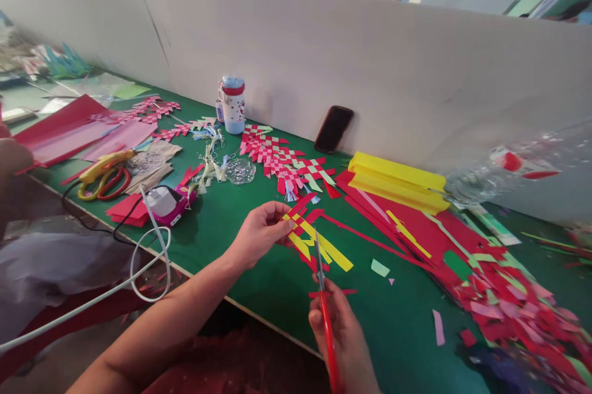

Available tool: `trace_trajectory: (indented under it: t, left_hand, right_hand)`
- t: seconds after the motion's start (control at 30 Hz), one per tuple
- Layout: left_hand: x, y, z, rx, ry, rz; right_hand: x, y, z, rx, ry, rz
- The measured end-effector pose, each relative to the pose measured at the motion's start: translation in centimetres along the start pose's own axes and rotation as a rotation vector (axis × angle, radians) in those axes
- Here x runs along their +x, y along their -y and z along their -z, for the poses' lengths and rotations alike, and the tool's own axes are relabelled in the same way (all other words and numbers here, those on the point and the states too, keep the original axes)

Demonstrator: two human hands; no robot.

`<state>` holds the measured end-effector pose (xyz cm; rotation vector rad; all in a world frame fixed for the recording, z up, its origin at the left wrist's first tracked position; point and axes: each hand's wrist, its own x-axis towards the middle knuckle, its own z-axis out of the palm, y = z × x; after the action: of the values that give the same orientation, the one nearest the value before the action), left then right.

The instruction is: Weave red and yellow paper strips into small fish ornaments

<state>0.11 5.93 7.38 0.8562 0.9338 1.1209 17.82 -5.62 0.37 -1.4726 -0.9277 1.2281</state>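
My left hand [259,231] is closed in a pinch on a small woven piece of red and yellow paper strips [311,235], held just above the green table [259,277]. My right hand [345,335] is wrapped round red-handled scissors [324,295]. Their blades point up and away from me, and the tips reach the loose strip ends of the woven piece. A cut red strip [333,291] lies on the table beside the scissors.
Finished woven pieces [287,160] lie behind, near a bottle [232,105] and a phone [333,128] leaning on the white partition. Yellow sheets [398,181] and red paper scraps [499,295] pile up at right. A glue gun [104,166], a pink device [169,204] and a white cable [139,264] are at left.
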Motion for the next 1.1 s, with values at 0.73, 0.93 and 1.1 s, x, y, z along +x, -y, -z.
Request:
trace_trajectory:
  t: [0.73, 0.93, 1.1]
  left_hand:
    - [2.5, -0.9, 8.9, 0.858, 0.32, 0.045]
    - [0.5, -0.9, 10.5, 1.093, 0.221, -0.138]
    - [-2.5, 0.4, 10.9, 1.322, 0.352, -0.366]
  right_hand:
    - [3.7, 2.4, 10.2, -1.255, -0.103, 0.199]
    - [5.4, 0.8, 13.4, -1.477, -0.116, 0.341]
    - [5.7, 0.8, 13.4, -1.512, -0.116, 0.327]
